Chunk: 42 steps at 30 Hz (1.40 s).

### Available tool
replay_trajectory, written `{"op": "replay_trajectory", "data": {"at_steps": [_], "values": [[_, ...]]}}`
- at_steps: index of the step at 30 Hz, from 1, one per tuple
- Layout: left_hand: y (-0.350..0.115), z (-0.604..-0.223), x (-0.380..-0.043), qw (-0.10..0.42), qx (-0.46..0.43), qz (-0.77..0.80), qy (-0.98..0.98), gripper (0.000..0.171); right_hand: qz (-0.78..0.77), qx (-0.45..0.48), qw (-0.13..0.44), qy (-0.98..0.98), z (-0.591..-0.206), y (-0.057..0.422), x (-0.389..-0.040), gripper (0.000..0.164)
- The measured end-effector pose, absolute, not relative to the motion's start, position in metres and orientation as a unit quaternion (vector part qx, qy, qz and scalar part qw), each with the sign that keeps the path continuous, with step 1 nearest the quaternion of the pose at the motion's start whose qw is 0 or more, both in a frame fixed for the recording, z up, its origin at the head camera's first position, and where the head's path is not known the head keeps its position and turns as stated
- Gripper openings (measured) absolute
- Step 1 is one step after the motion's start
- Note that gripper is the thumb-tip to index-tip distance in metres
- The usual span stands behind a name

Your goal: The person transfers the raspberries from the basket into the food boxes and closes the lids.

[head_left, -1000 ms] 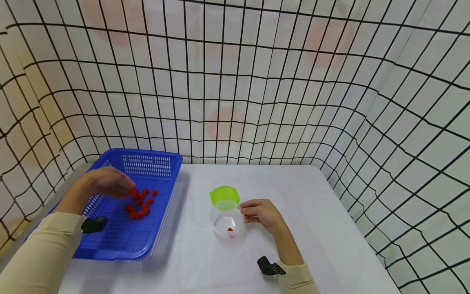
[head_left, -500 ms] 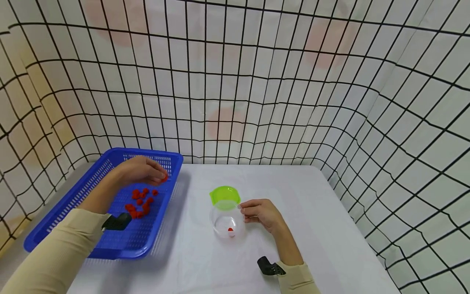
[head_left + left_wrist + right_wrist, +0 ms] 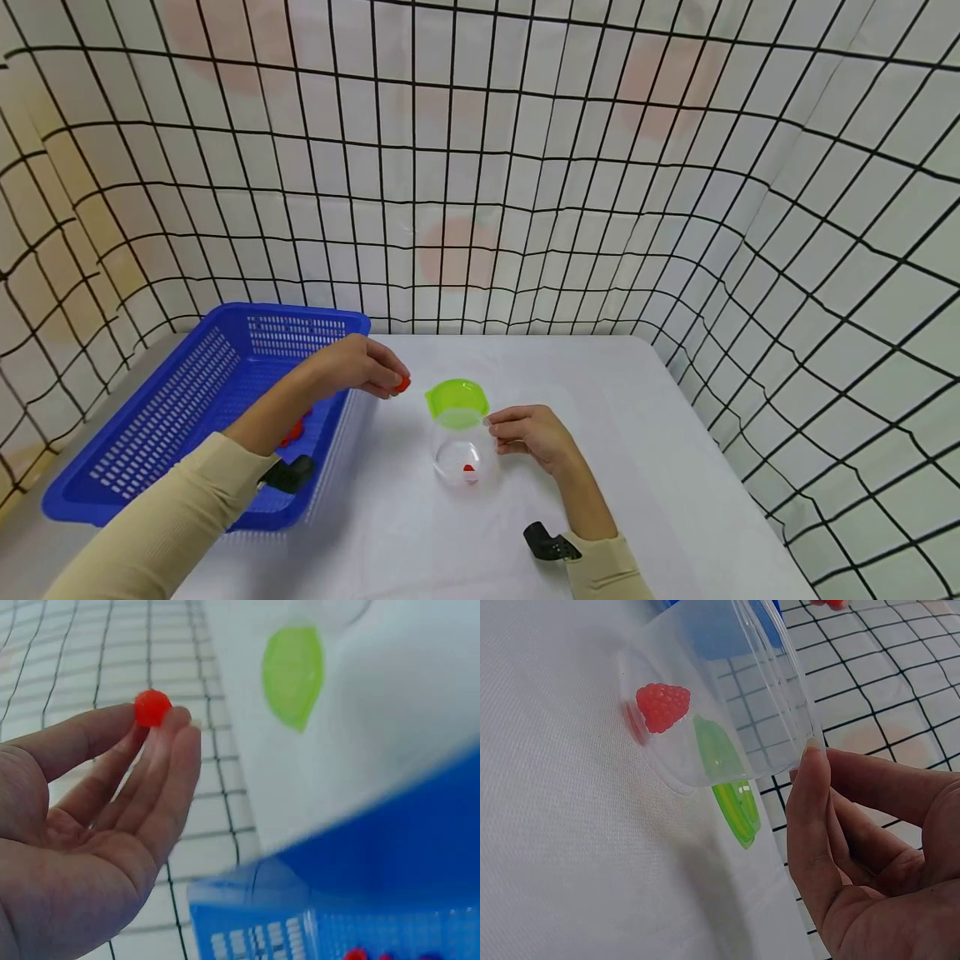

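Note:
Between thumb and fingertips, my left hand (image 3: 358, 367) pinches a red raspberry (image 3: 152, 708), held in the air just past the right rim of the blue basket (image 3: 67, 497). My right hand (image 3: 536, 435) pinches the rim of a clear plastic tub (image 3: 727, 682) that stands on the white table. Inside the tub, at its bottom, lies one raspberry (image 3: 662, 706). Directly behind the tub is a bright green lid (image 3: 456, 395), partly seen through the clear wall. More raspberries (image 3: 294, 432) lie in the basket, mostly hidden behind my left forearm in the head view.
The basket takes up the left side of the white table (image 3: 600, 375). A wall of black netting (image 3: 517, 200) over white cloth rises along the back and both sides. Each wrist carries a small black camera (image 3: 550, 542).
My left hand has picked a raspberry from the pile, lifted it, and carried it right over the basket's rim. My right hand stays on the tub's rim.

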State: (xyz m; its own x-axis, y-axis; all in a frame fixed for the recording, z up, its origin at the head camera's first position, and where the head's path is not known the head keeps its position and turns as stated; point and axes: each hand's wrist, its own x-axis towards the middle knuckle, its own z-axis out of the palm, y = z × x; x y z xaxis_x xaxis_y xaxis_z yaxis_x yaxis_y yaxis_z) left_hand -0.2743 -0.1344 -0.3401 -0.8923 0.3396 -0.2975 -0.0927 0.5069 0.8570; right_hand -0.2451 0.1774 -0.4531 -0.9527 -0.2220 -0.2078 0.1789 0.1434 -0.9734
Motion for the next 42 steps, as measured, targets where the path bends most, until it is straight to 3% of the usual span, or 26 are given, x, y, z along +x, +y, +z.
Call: {"op": "replay_trajectory", "data": {"at_steps": [17,42], "values": [[-0.078,-0.374,-0.263,0.277,0.072,0.486,0.826,0.015,-0.651,-0.005,0.155,0.743,-0.453,0.177,-0.245,0.028],[-0.070,-0.387,-0.260,0.293,0.084,0.462,0.833,0.011,-0.653,-0.012,0.157,0.741,-0.454,0.175,-0.246,0.027]]}}
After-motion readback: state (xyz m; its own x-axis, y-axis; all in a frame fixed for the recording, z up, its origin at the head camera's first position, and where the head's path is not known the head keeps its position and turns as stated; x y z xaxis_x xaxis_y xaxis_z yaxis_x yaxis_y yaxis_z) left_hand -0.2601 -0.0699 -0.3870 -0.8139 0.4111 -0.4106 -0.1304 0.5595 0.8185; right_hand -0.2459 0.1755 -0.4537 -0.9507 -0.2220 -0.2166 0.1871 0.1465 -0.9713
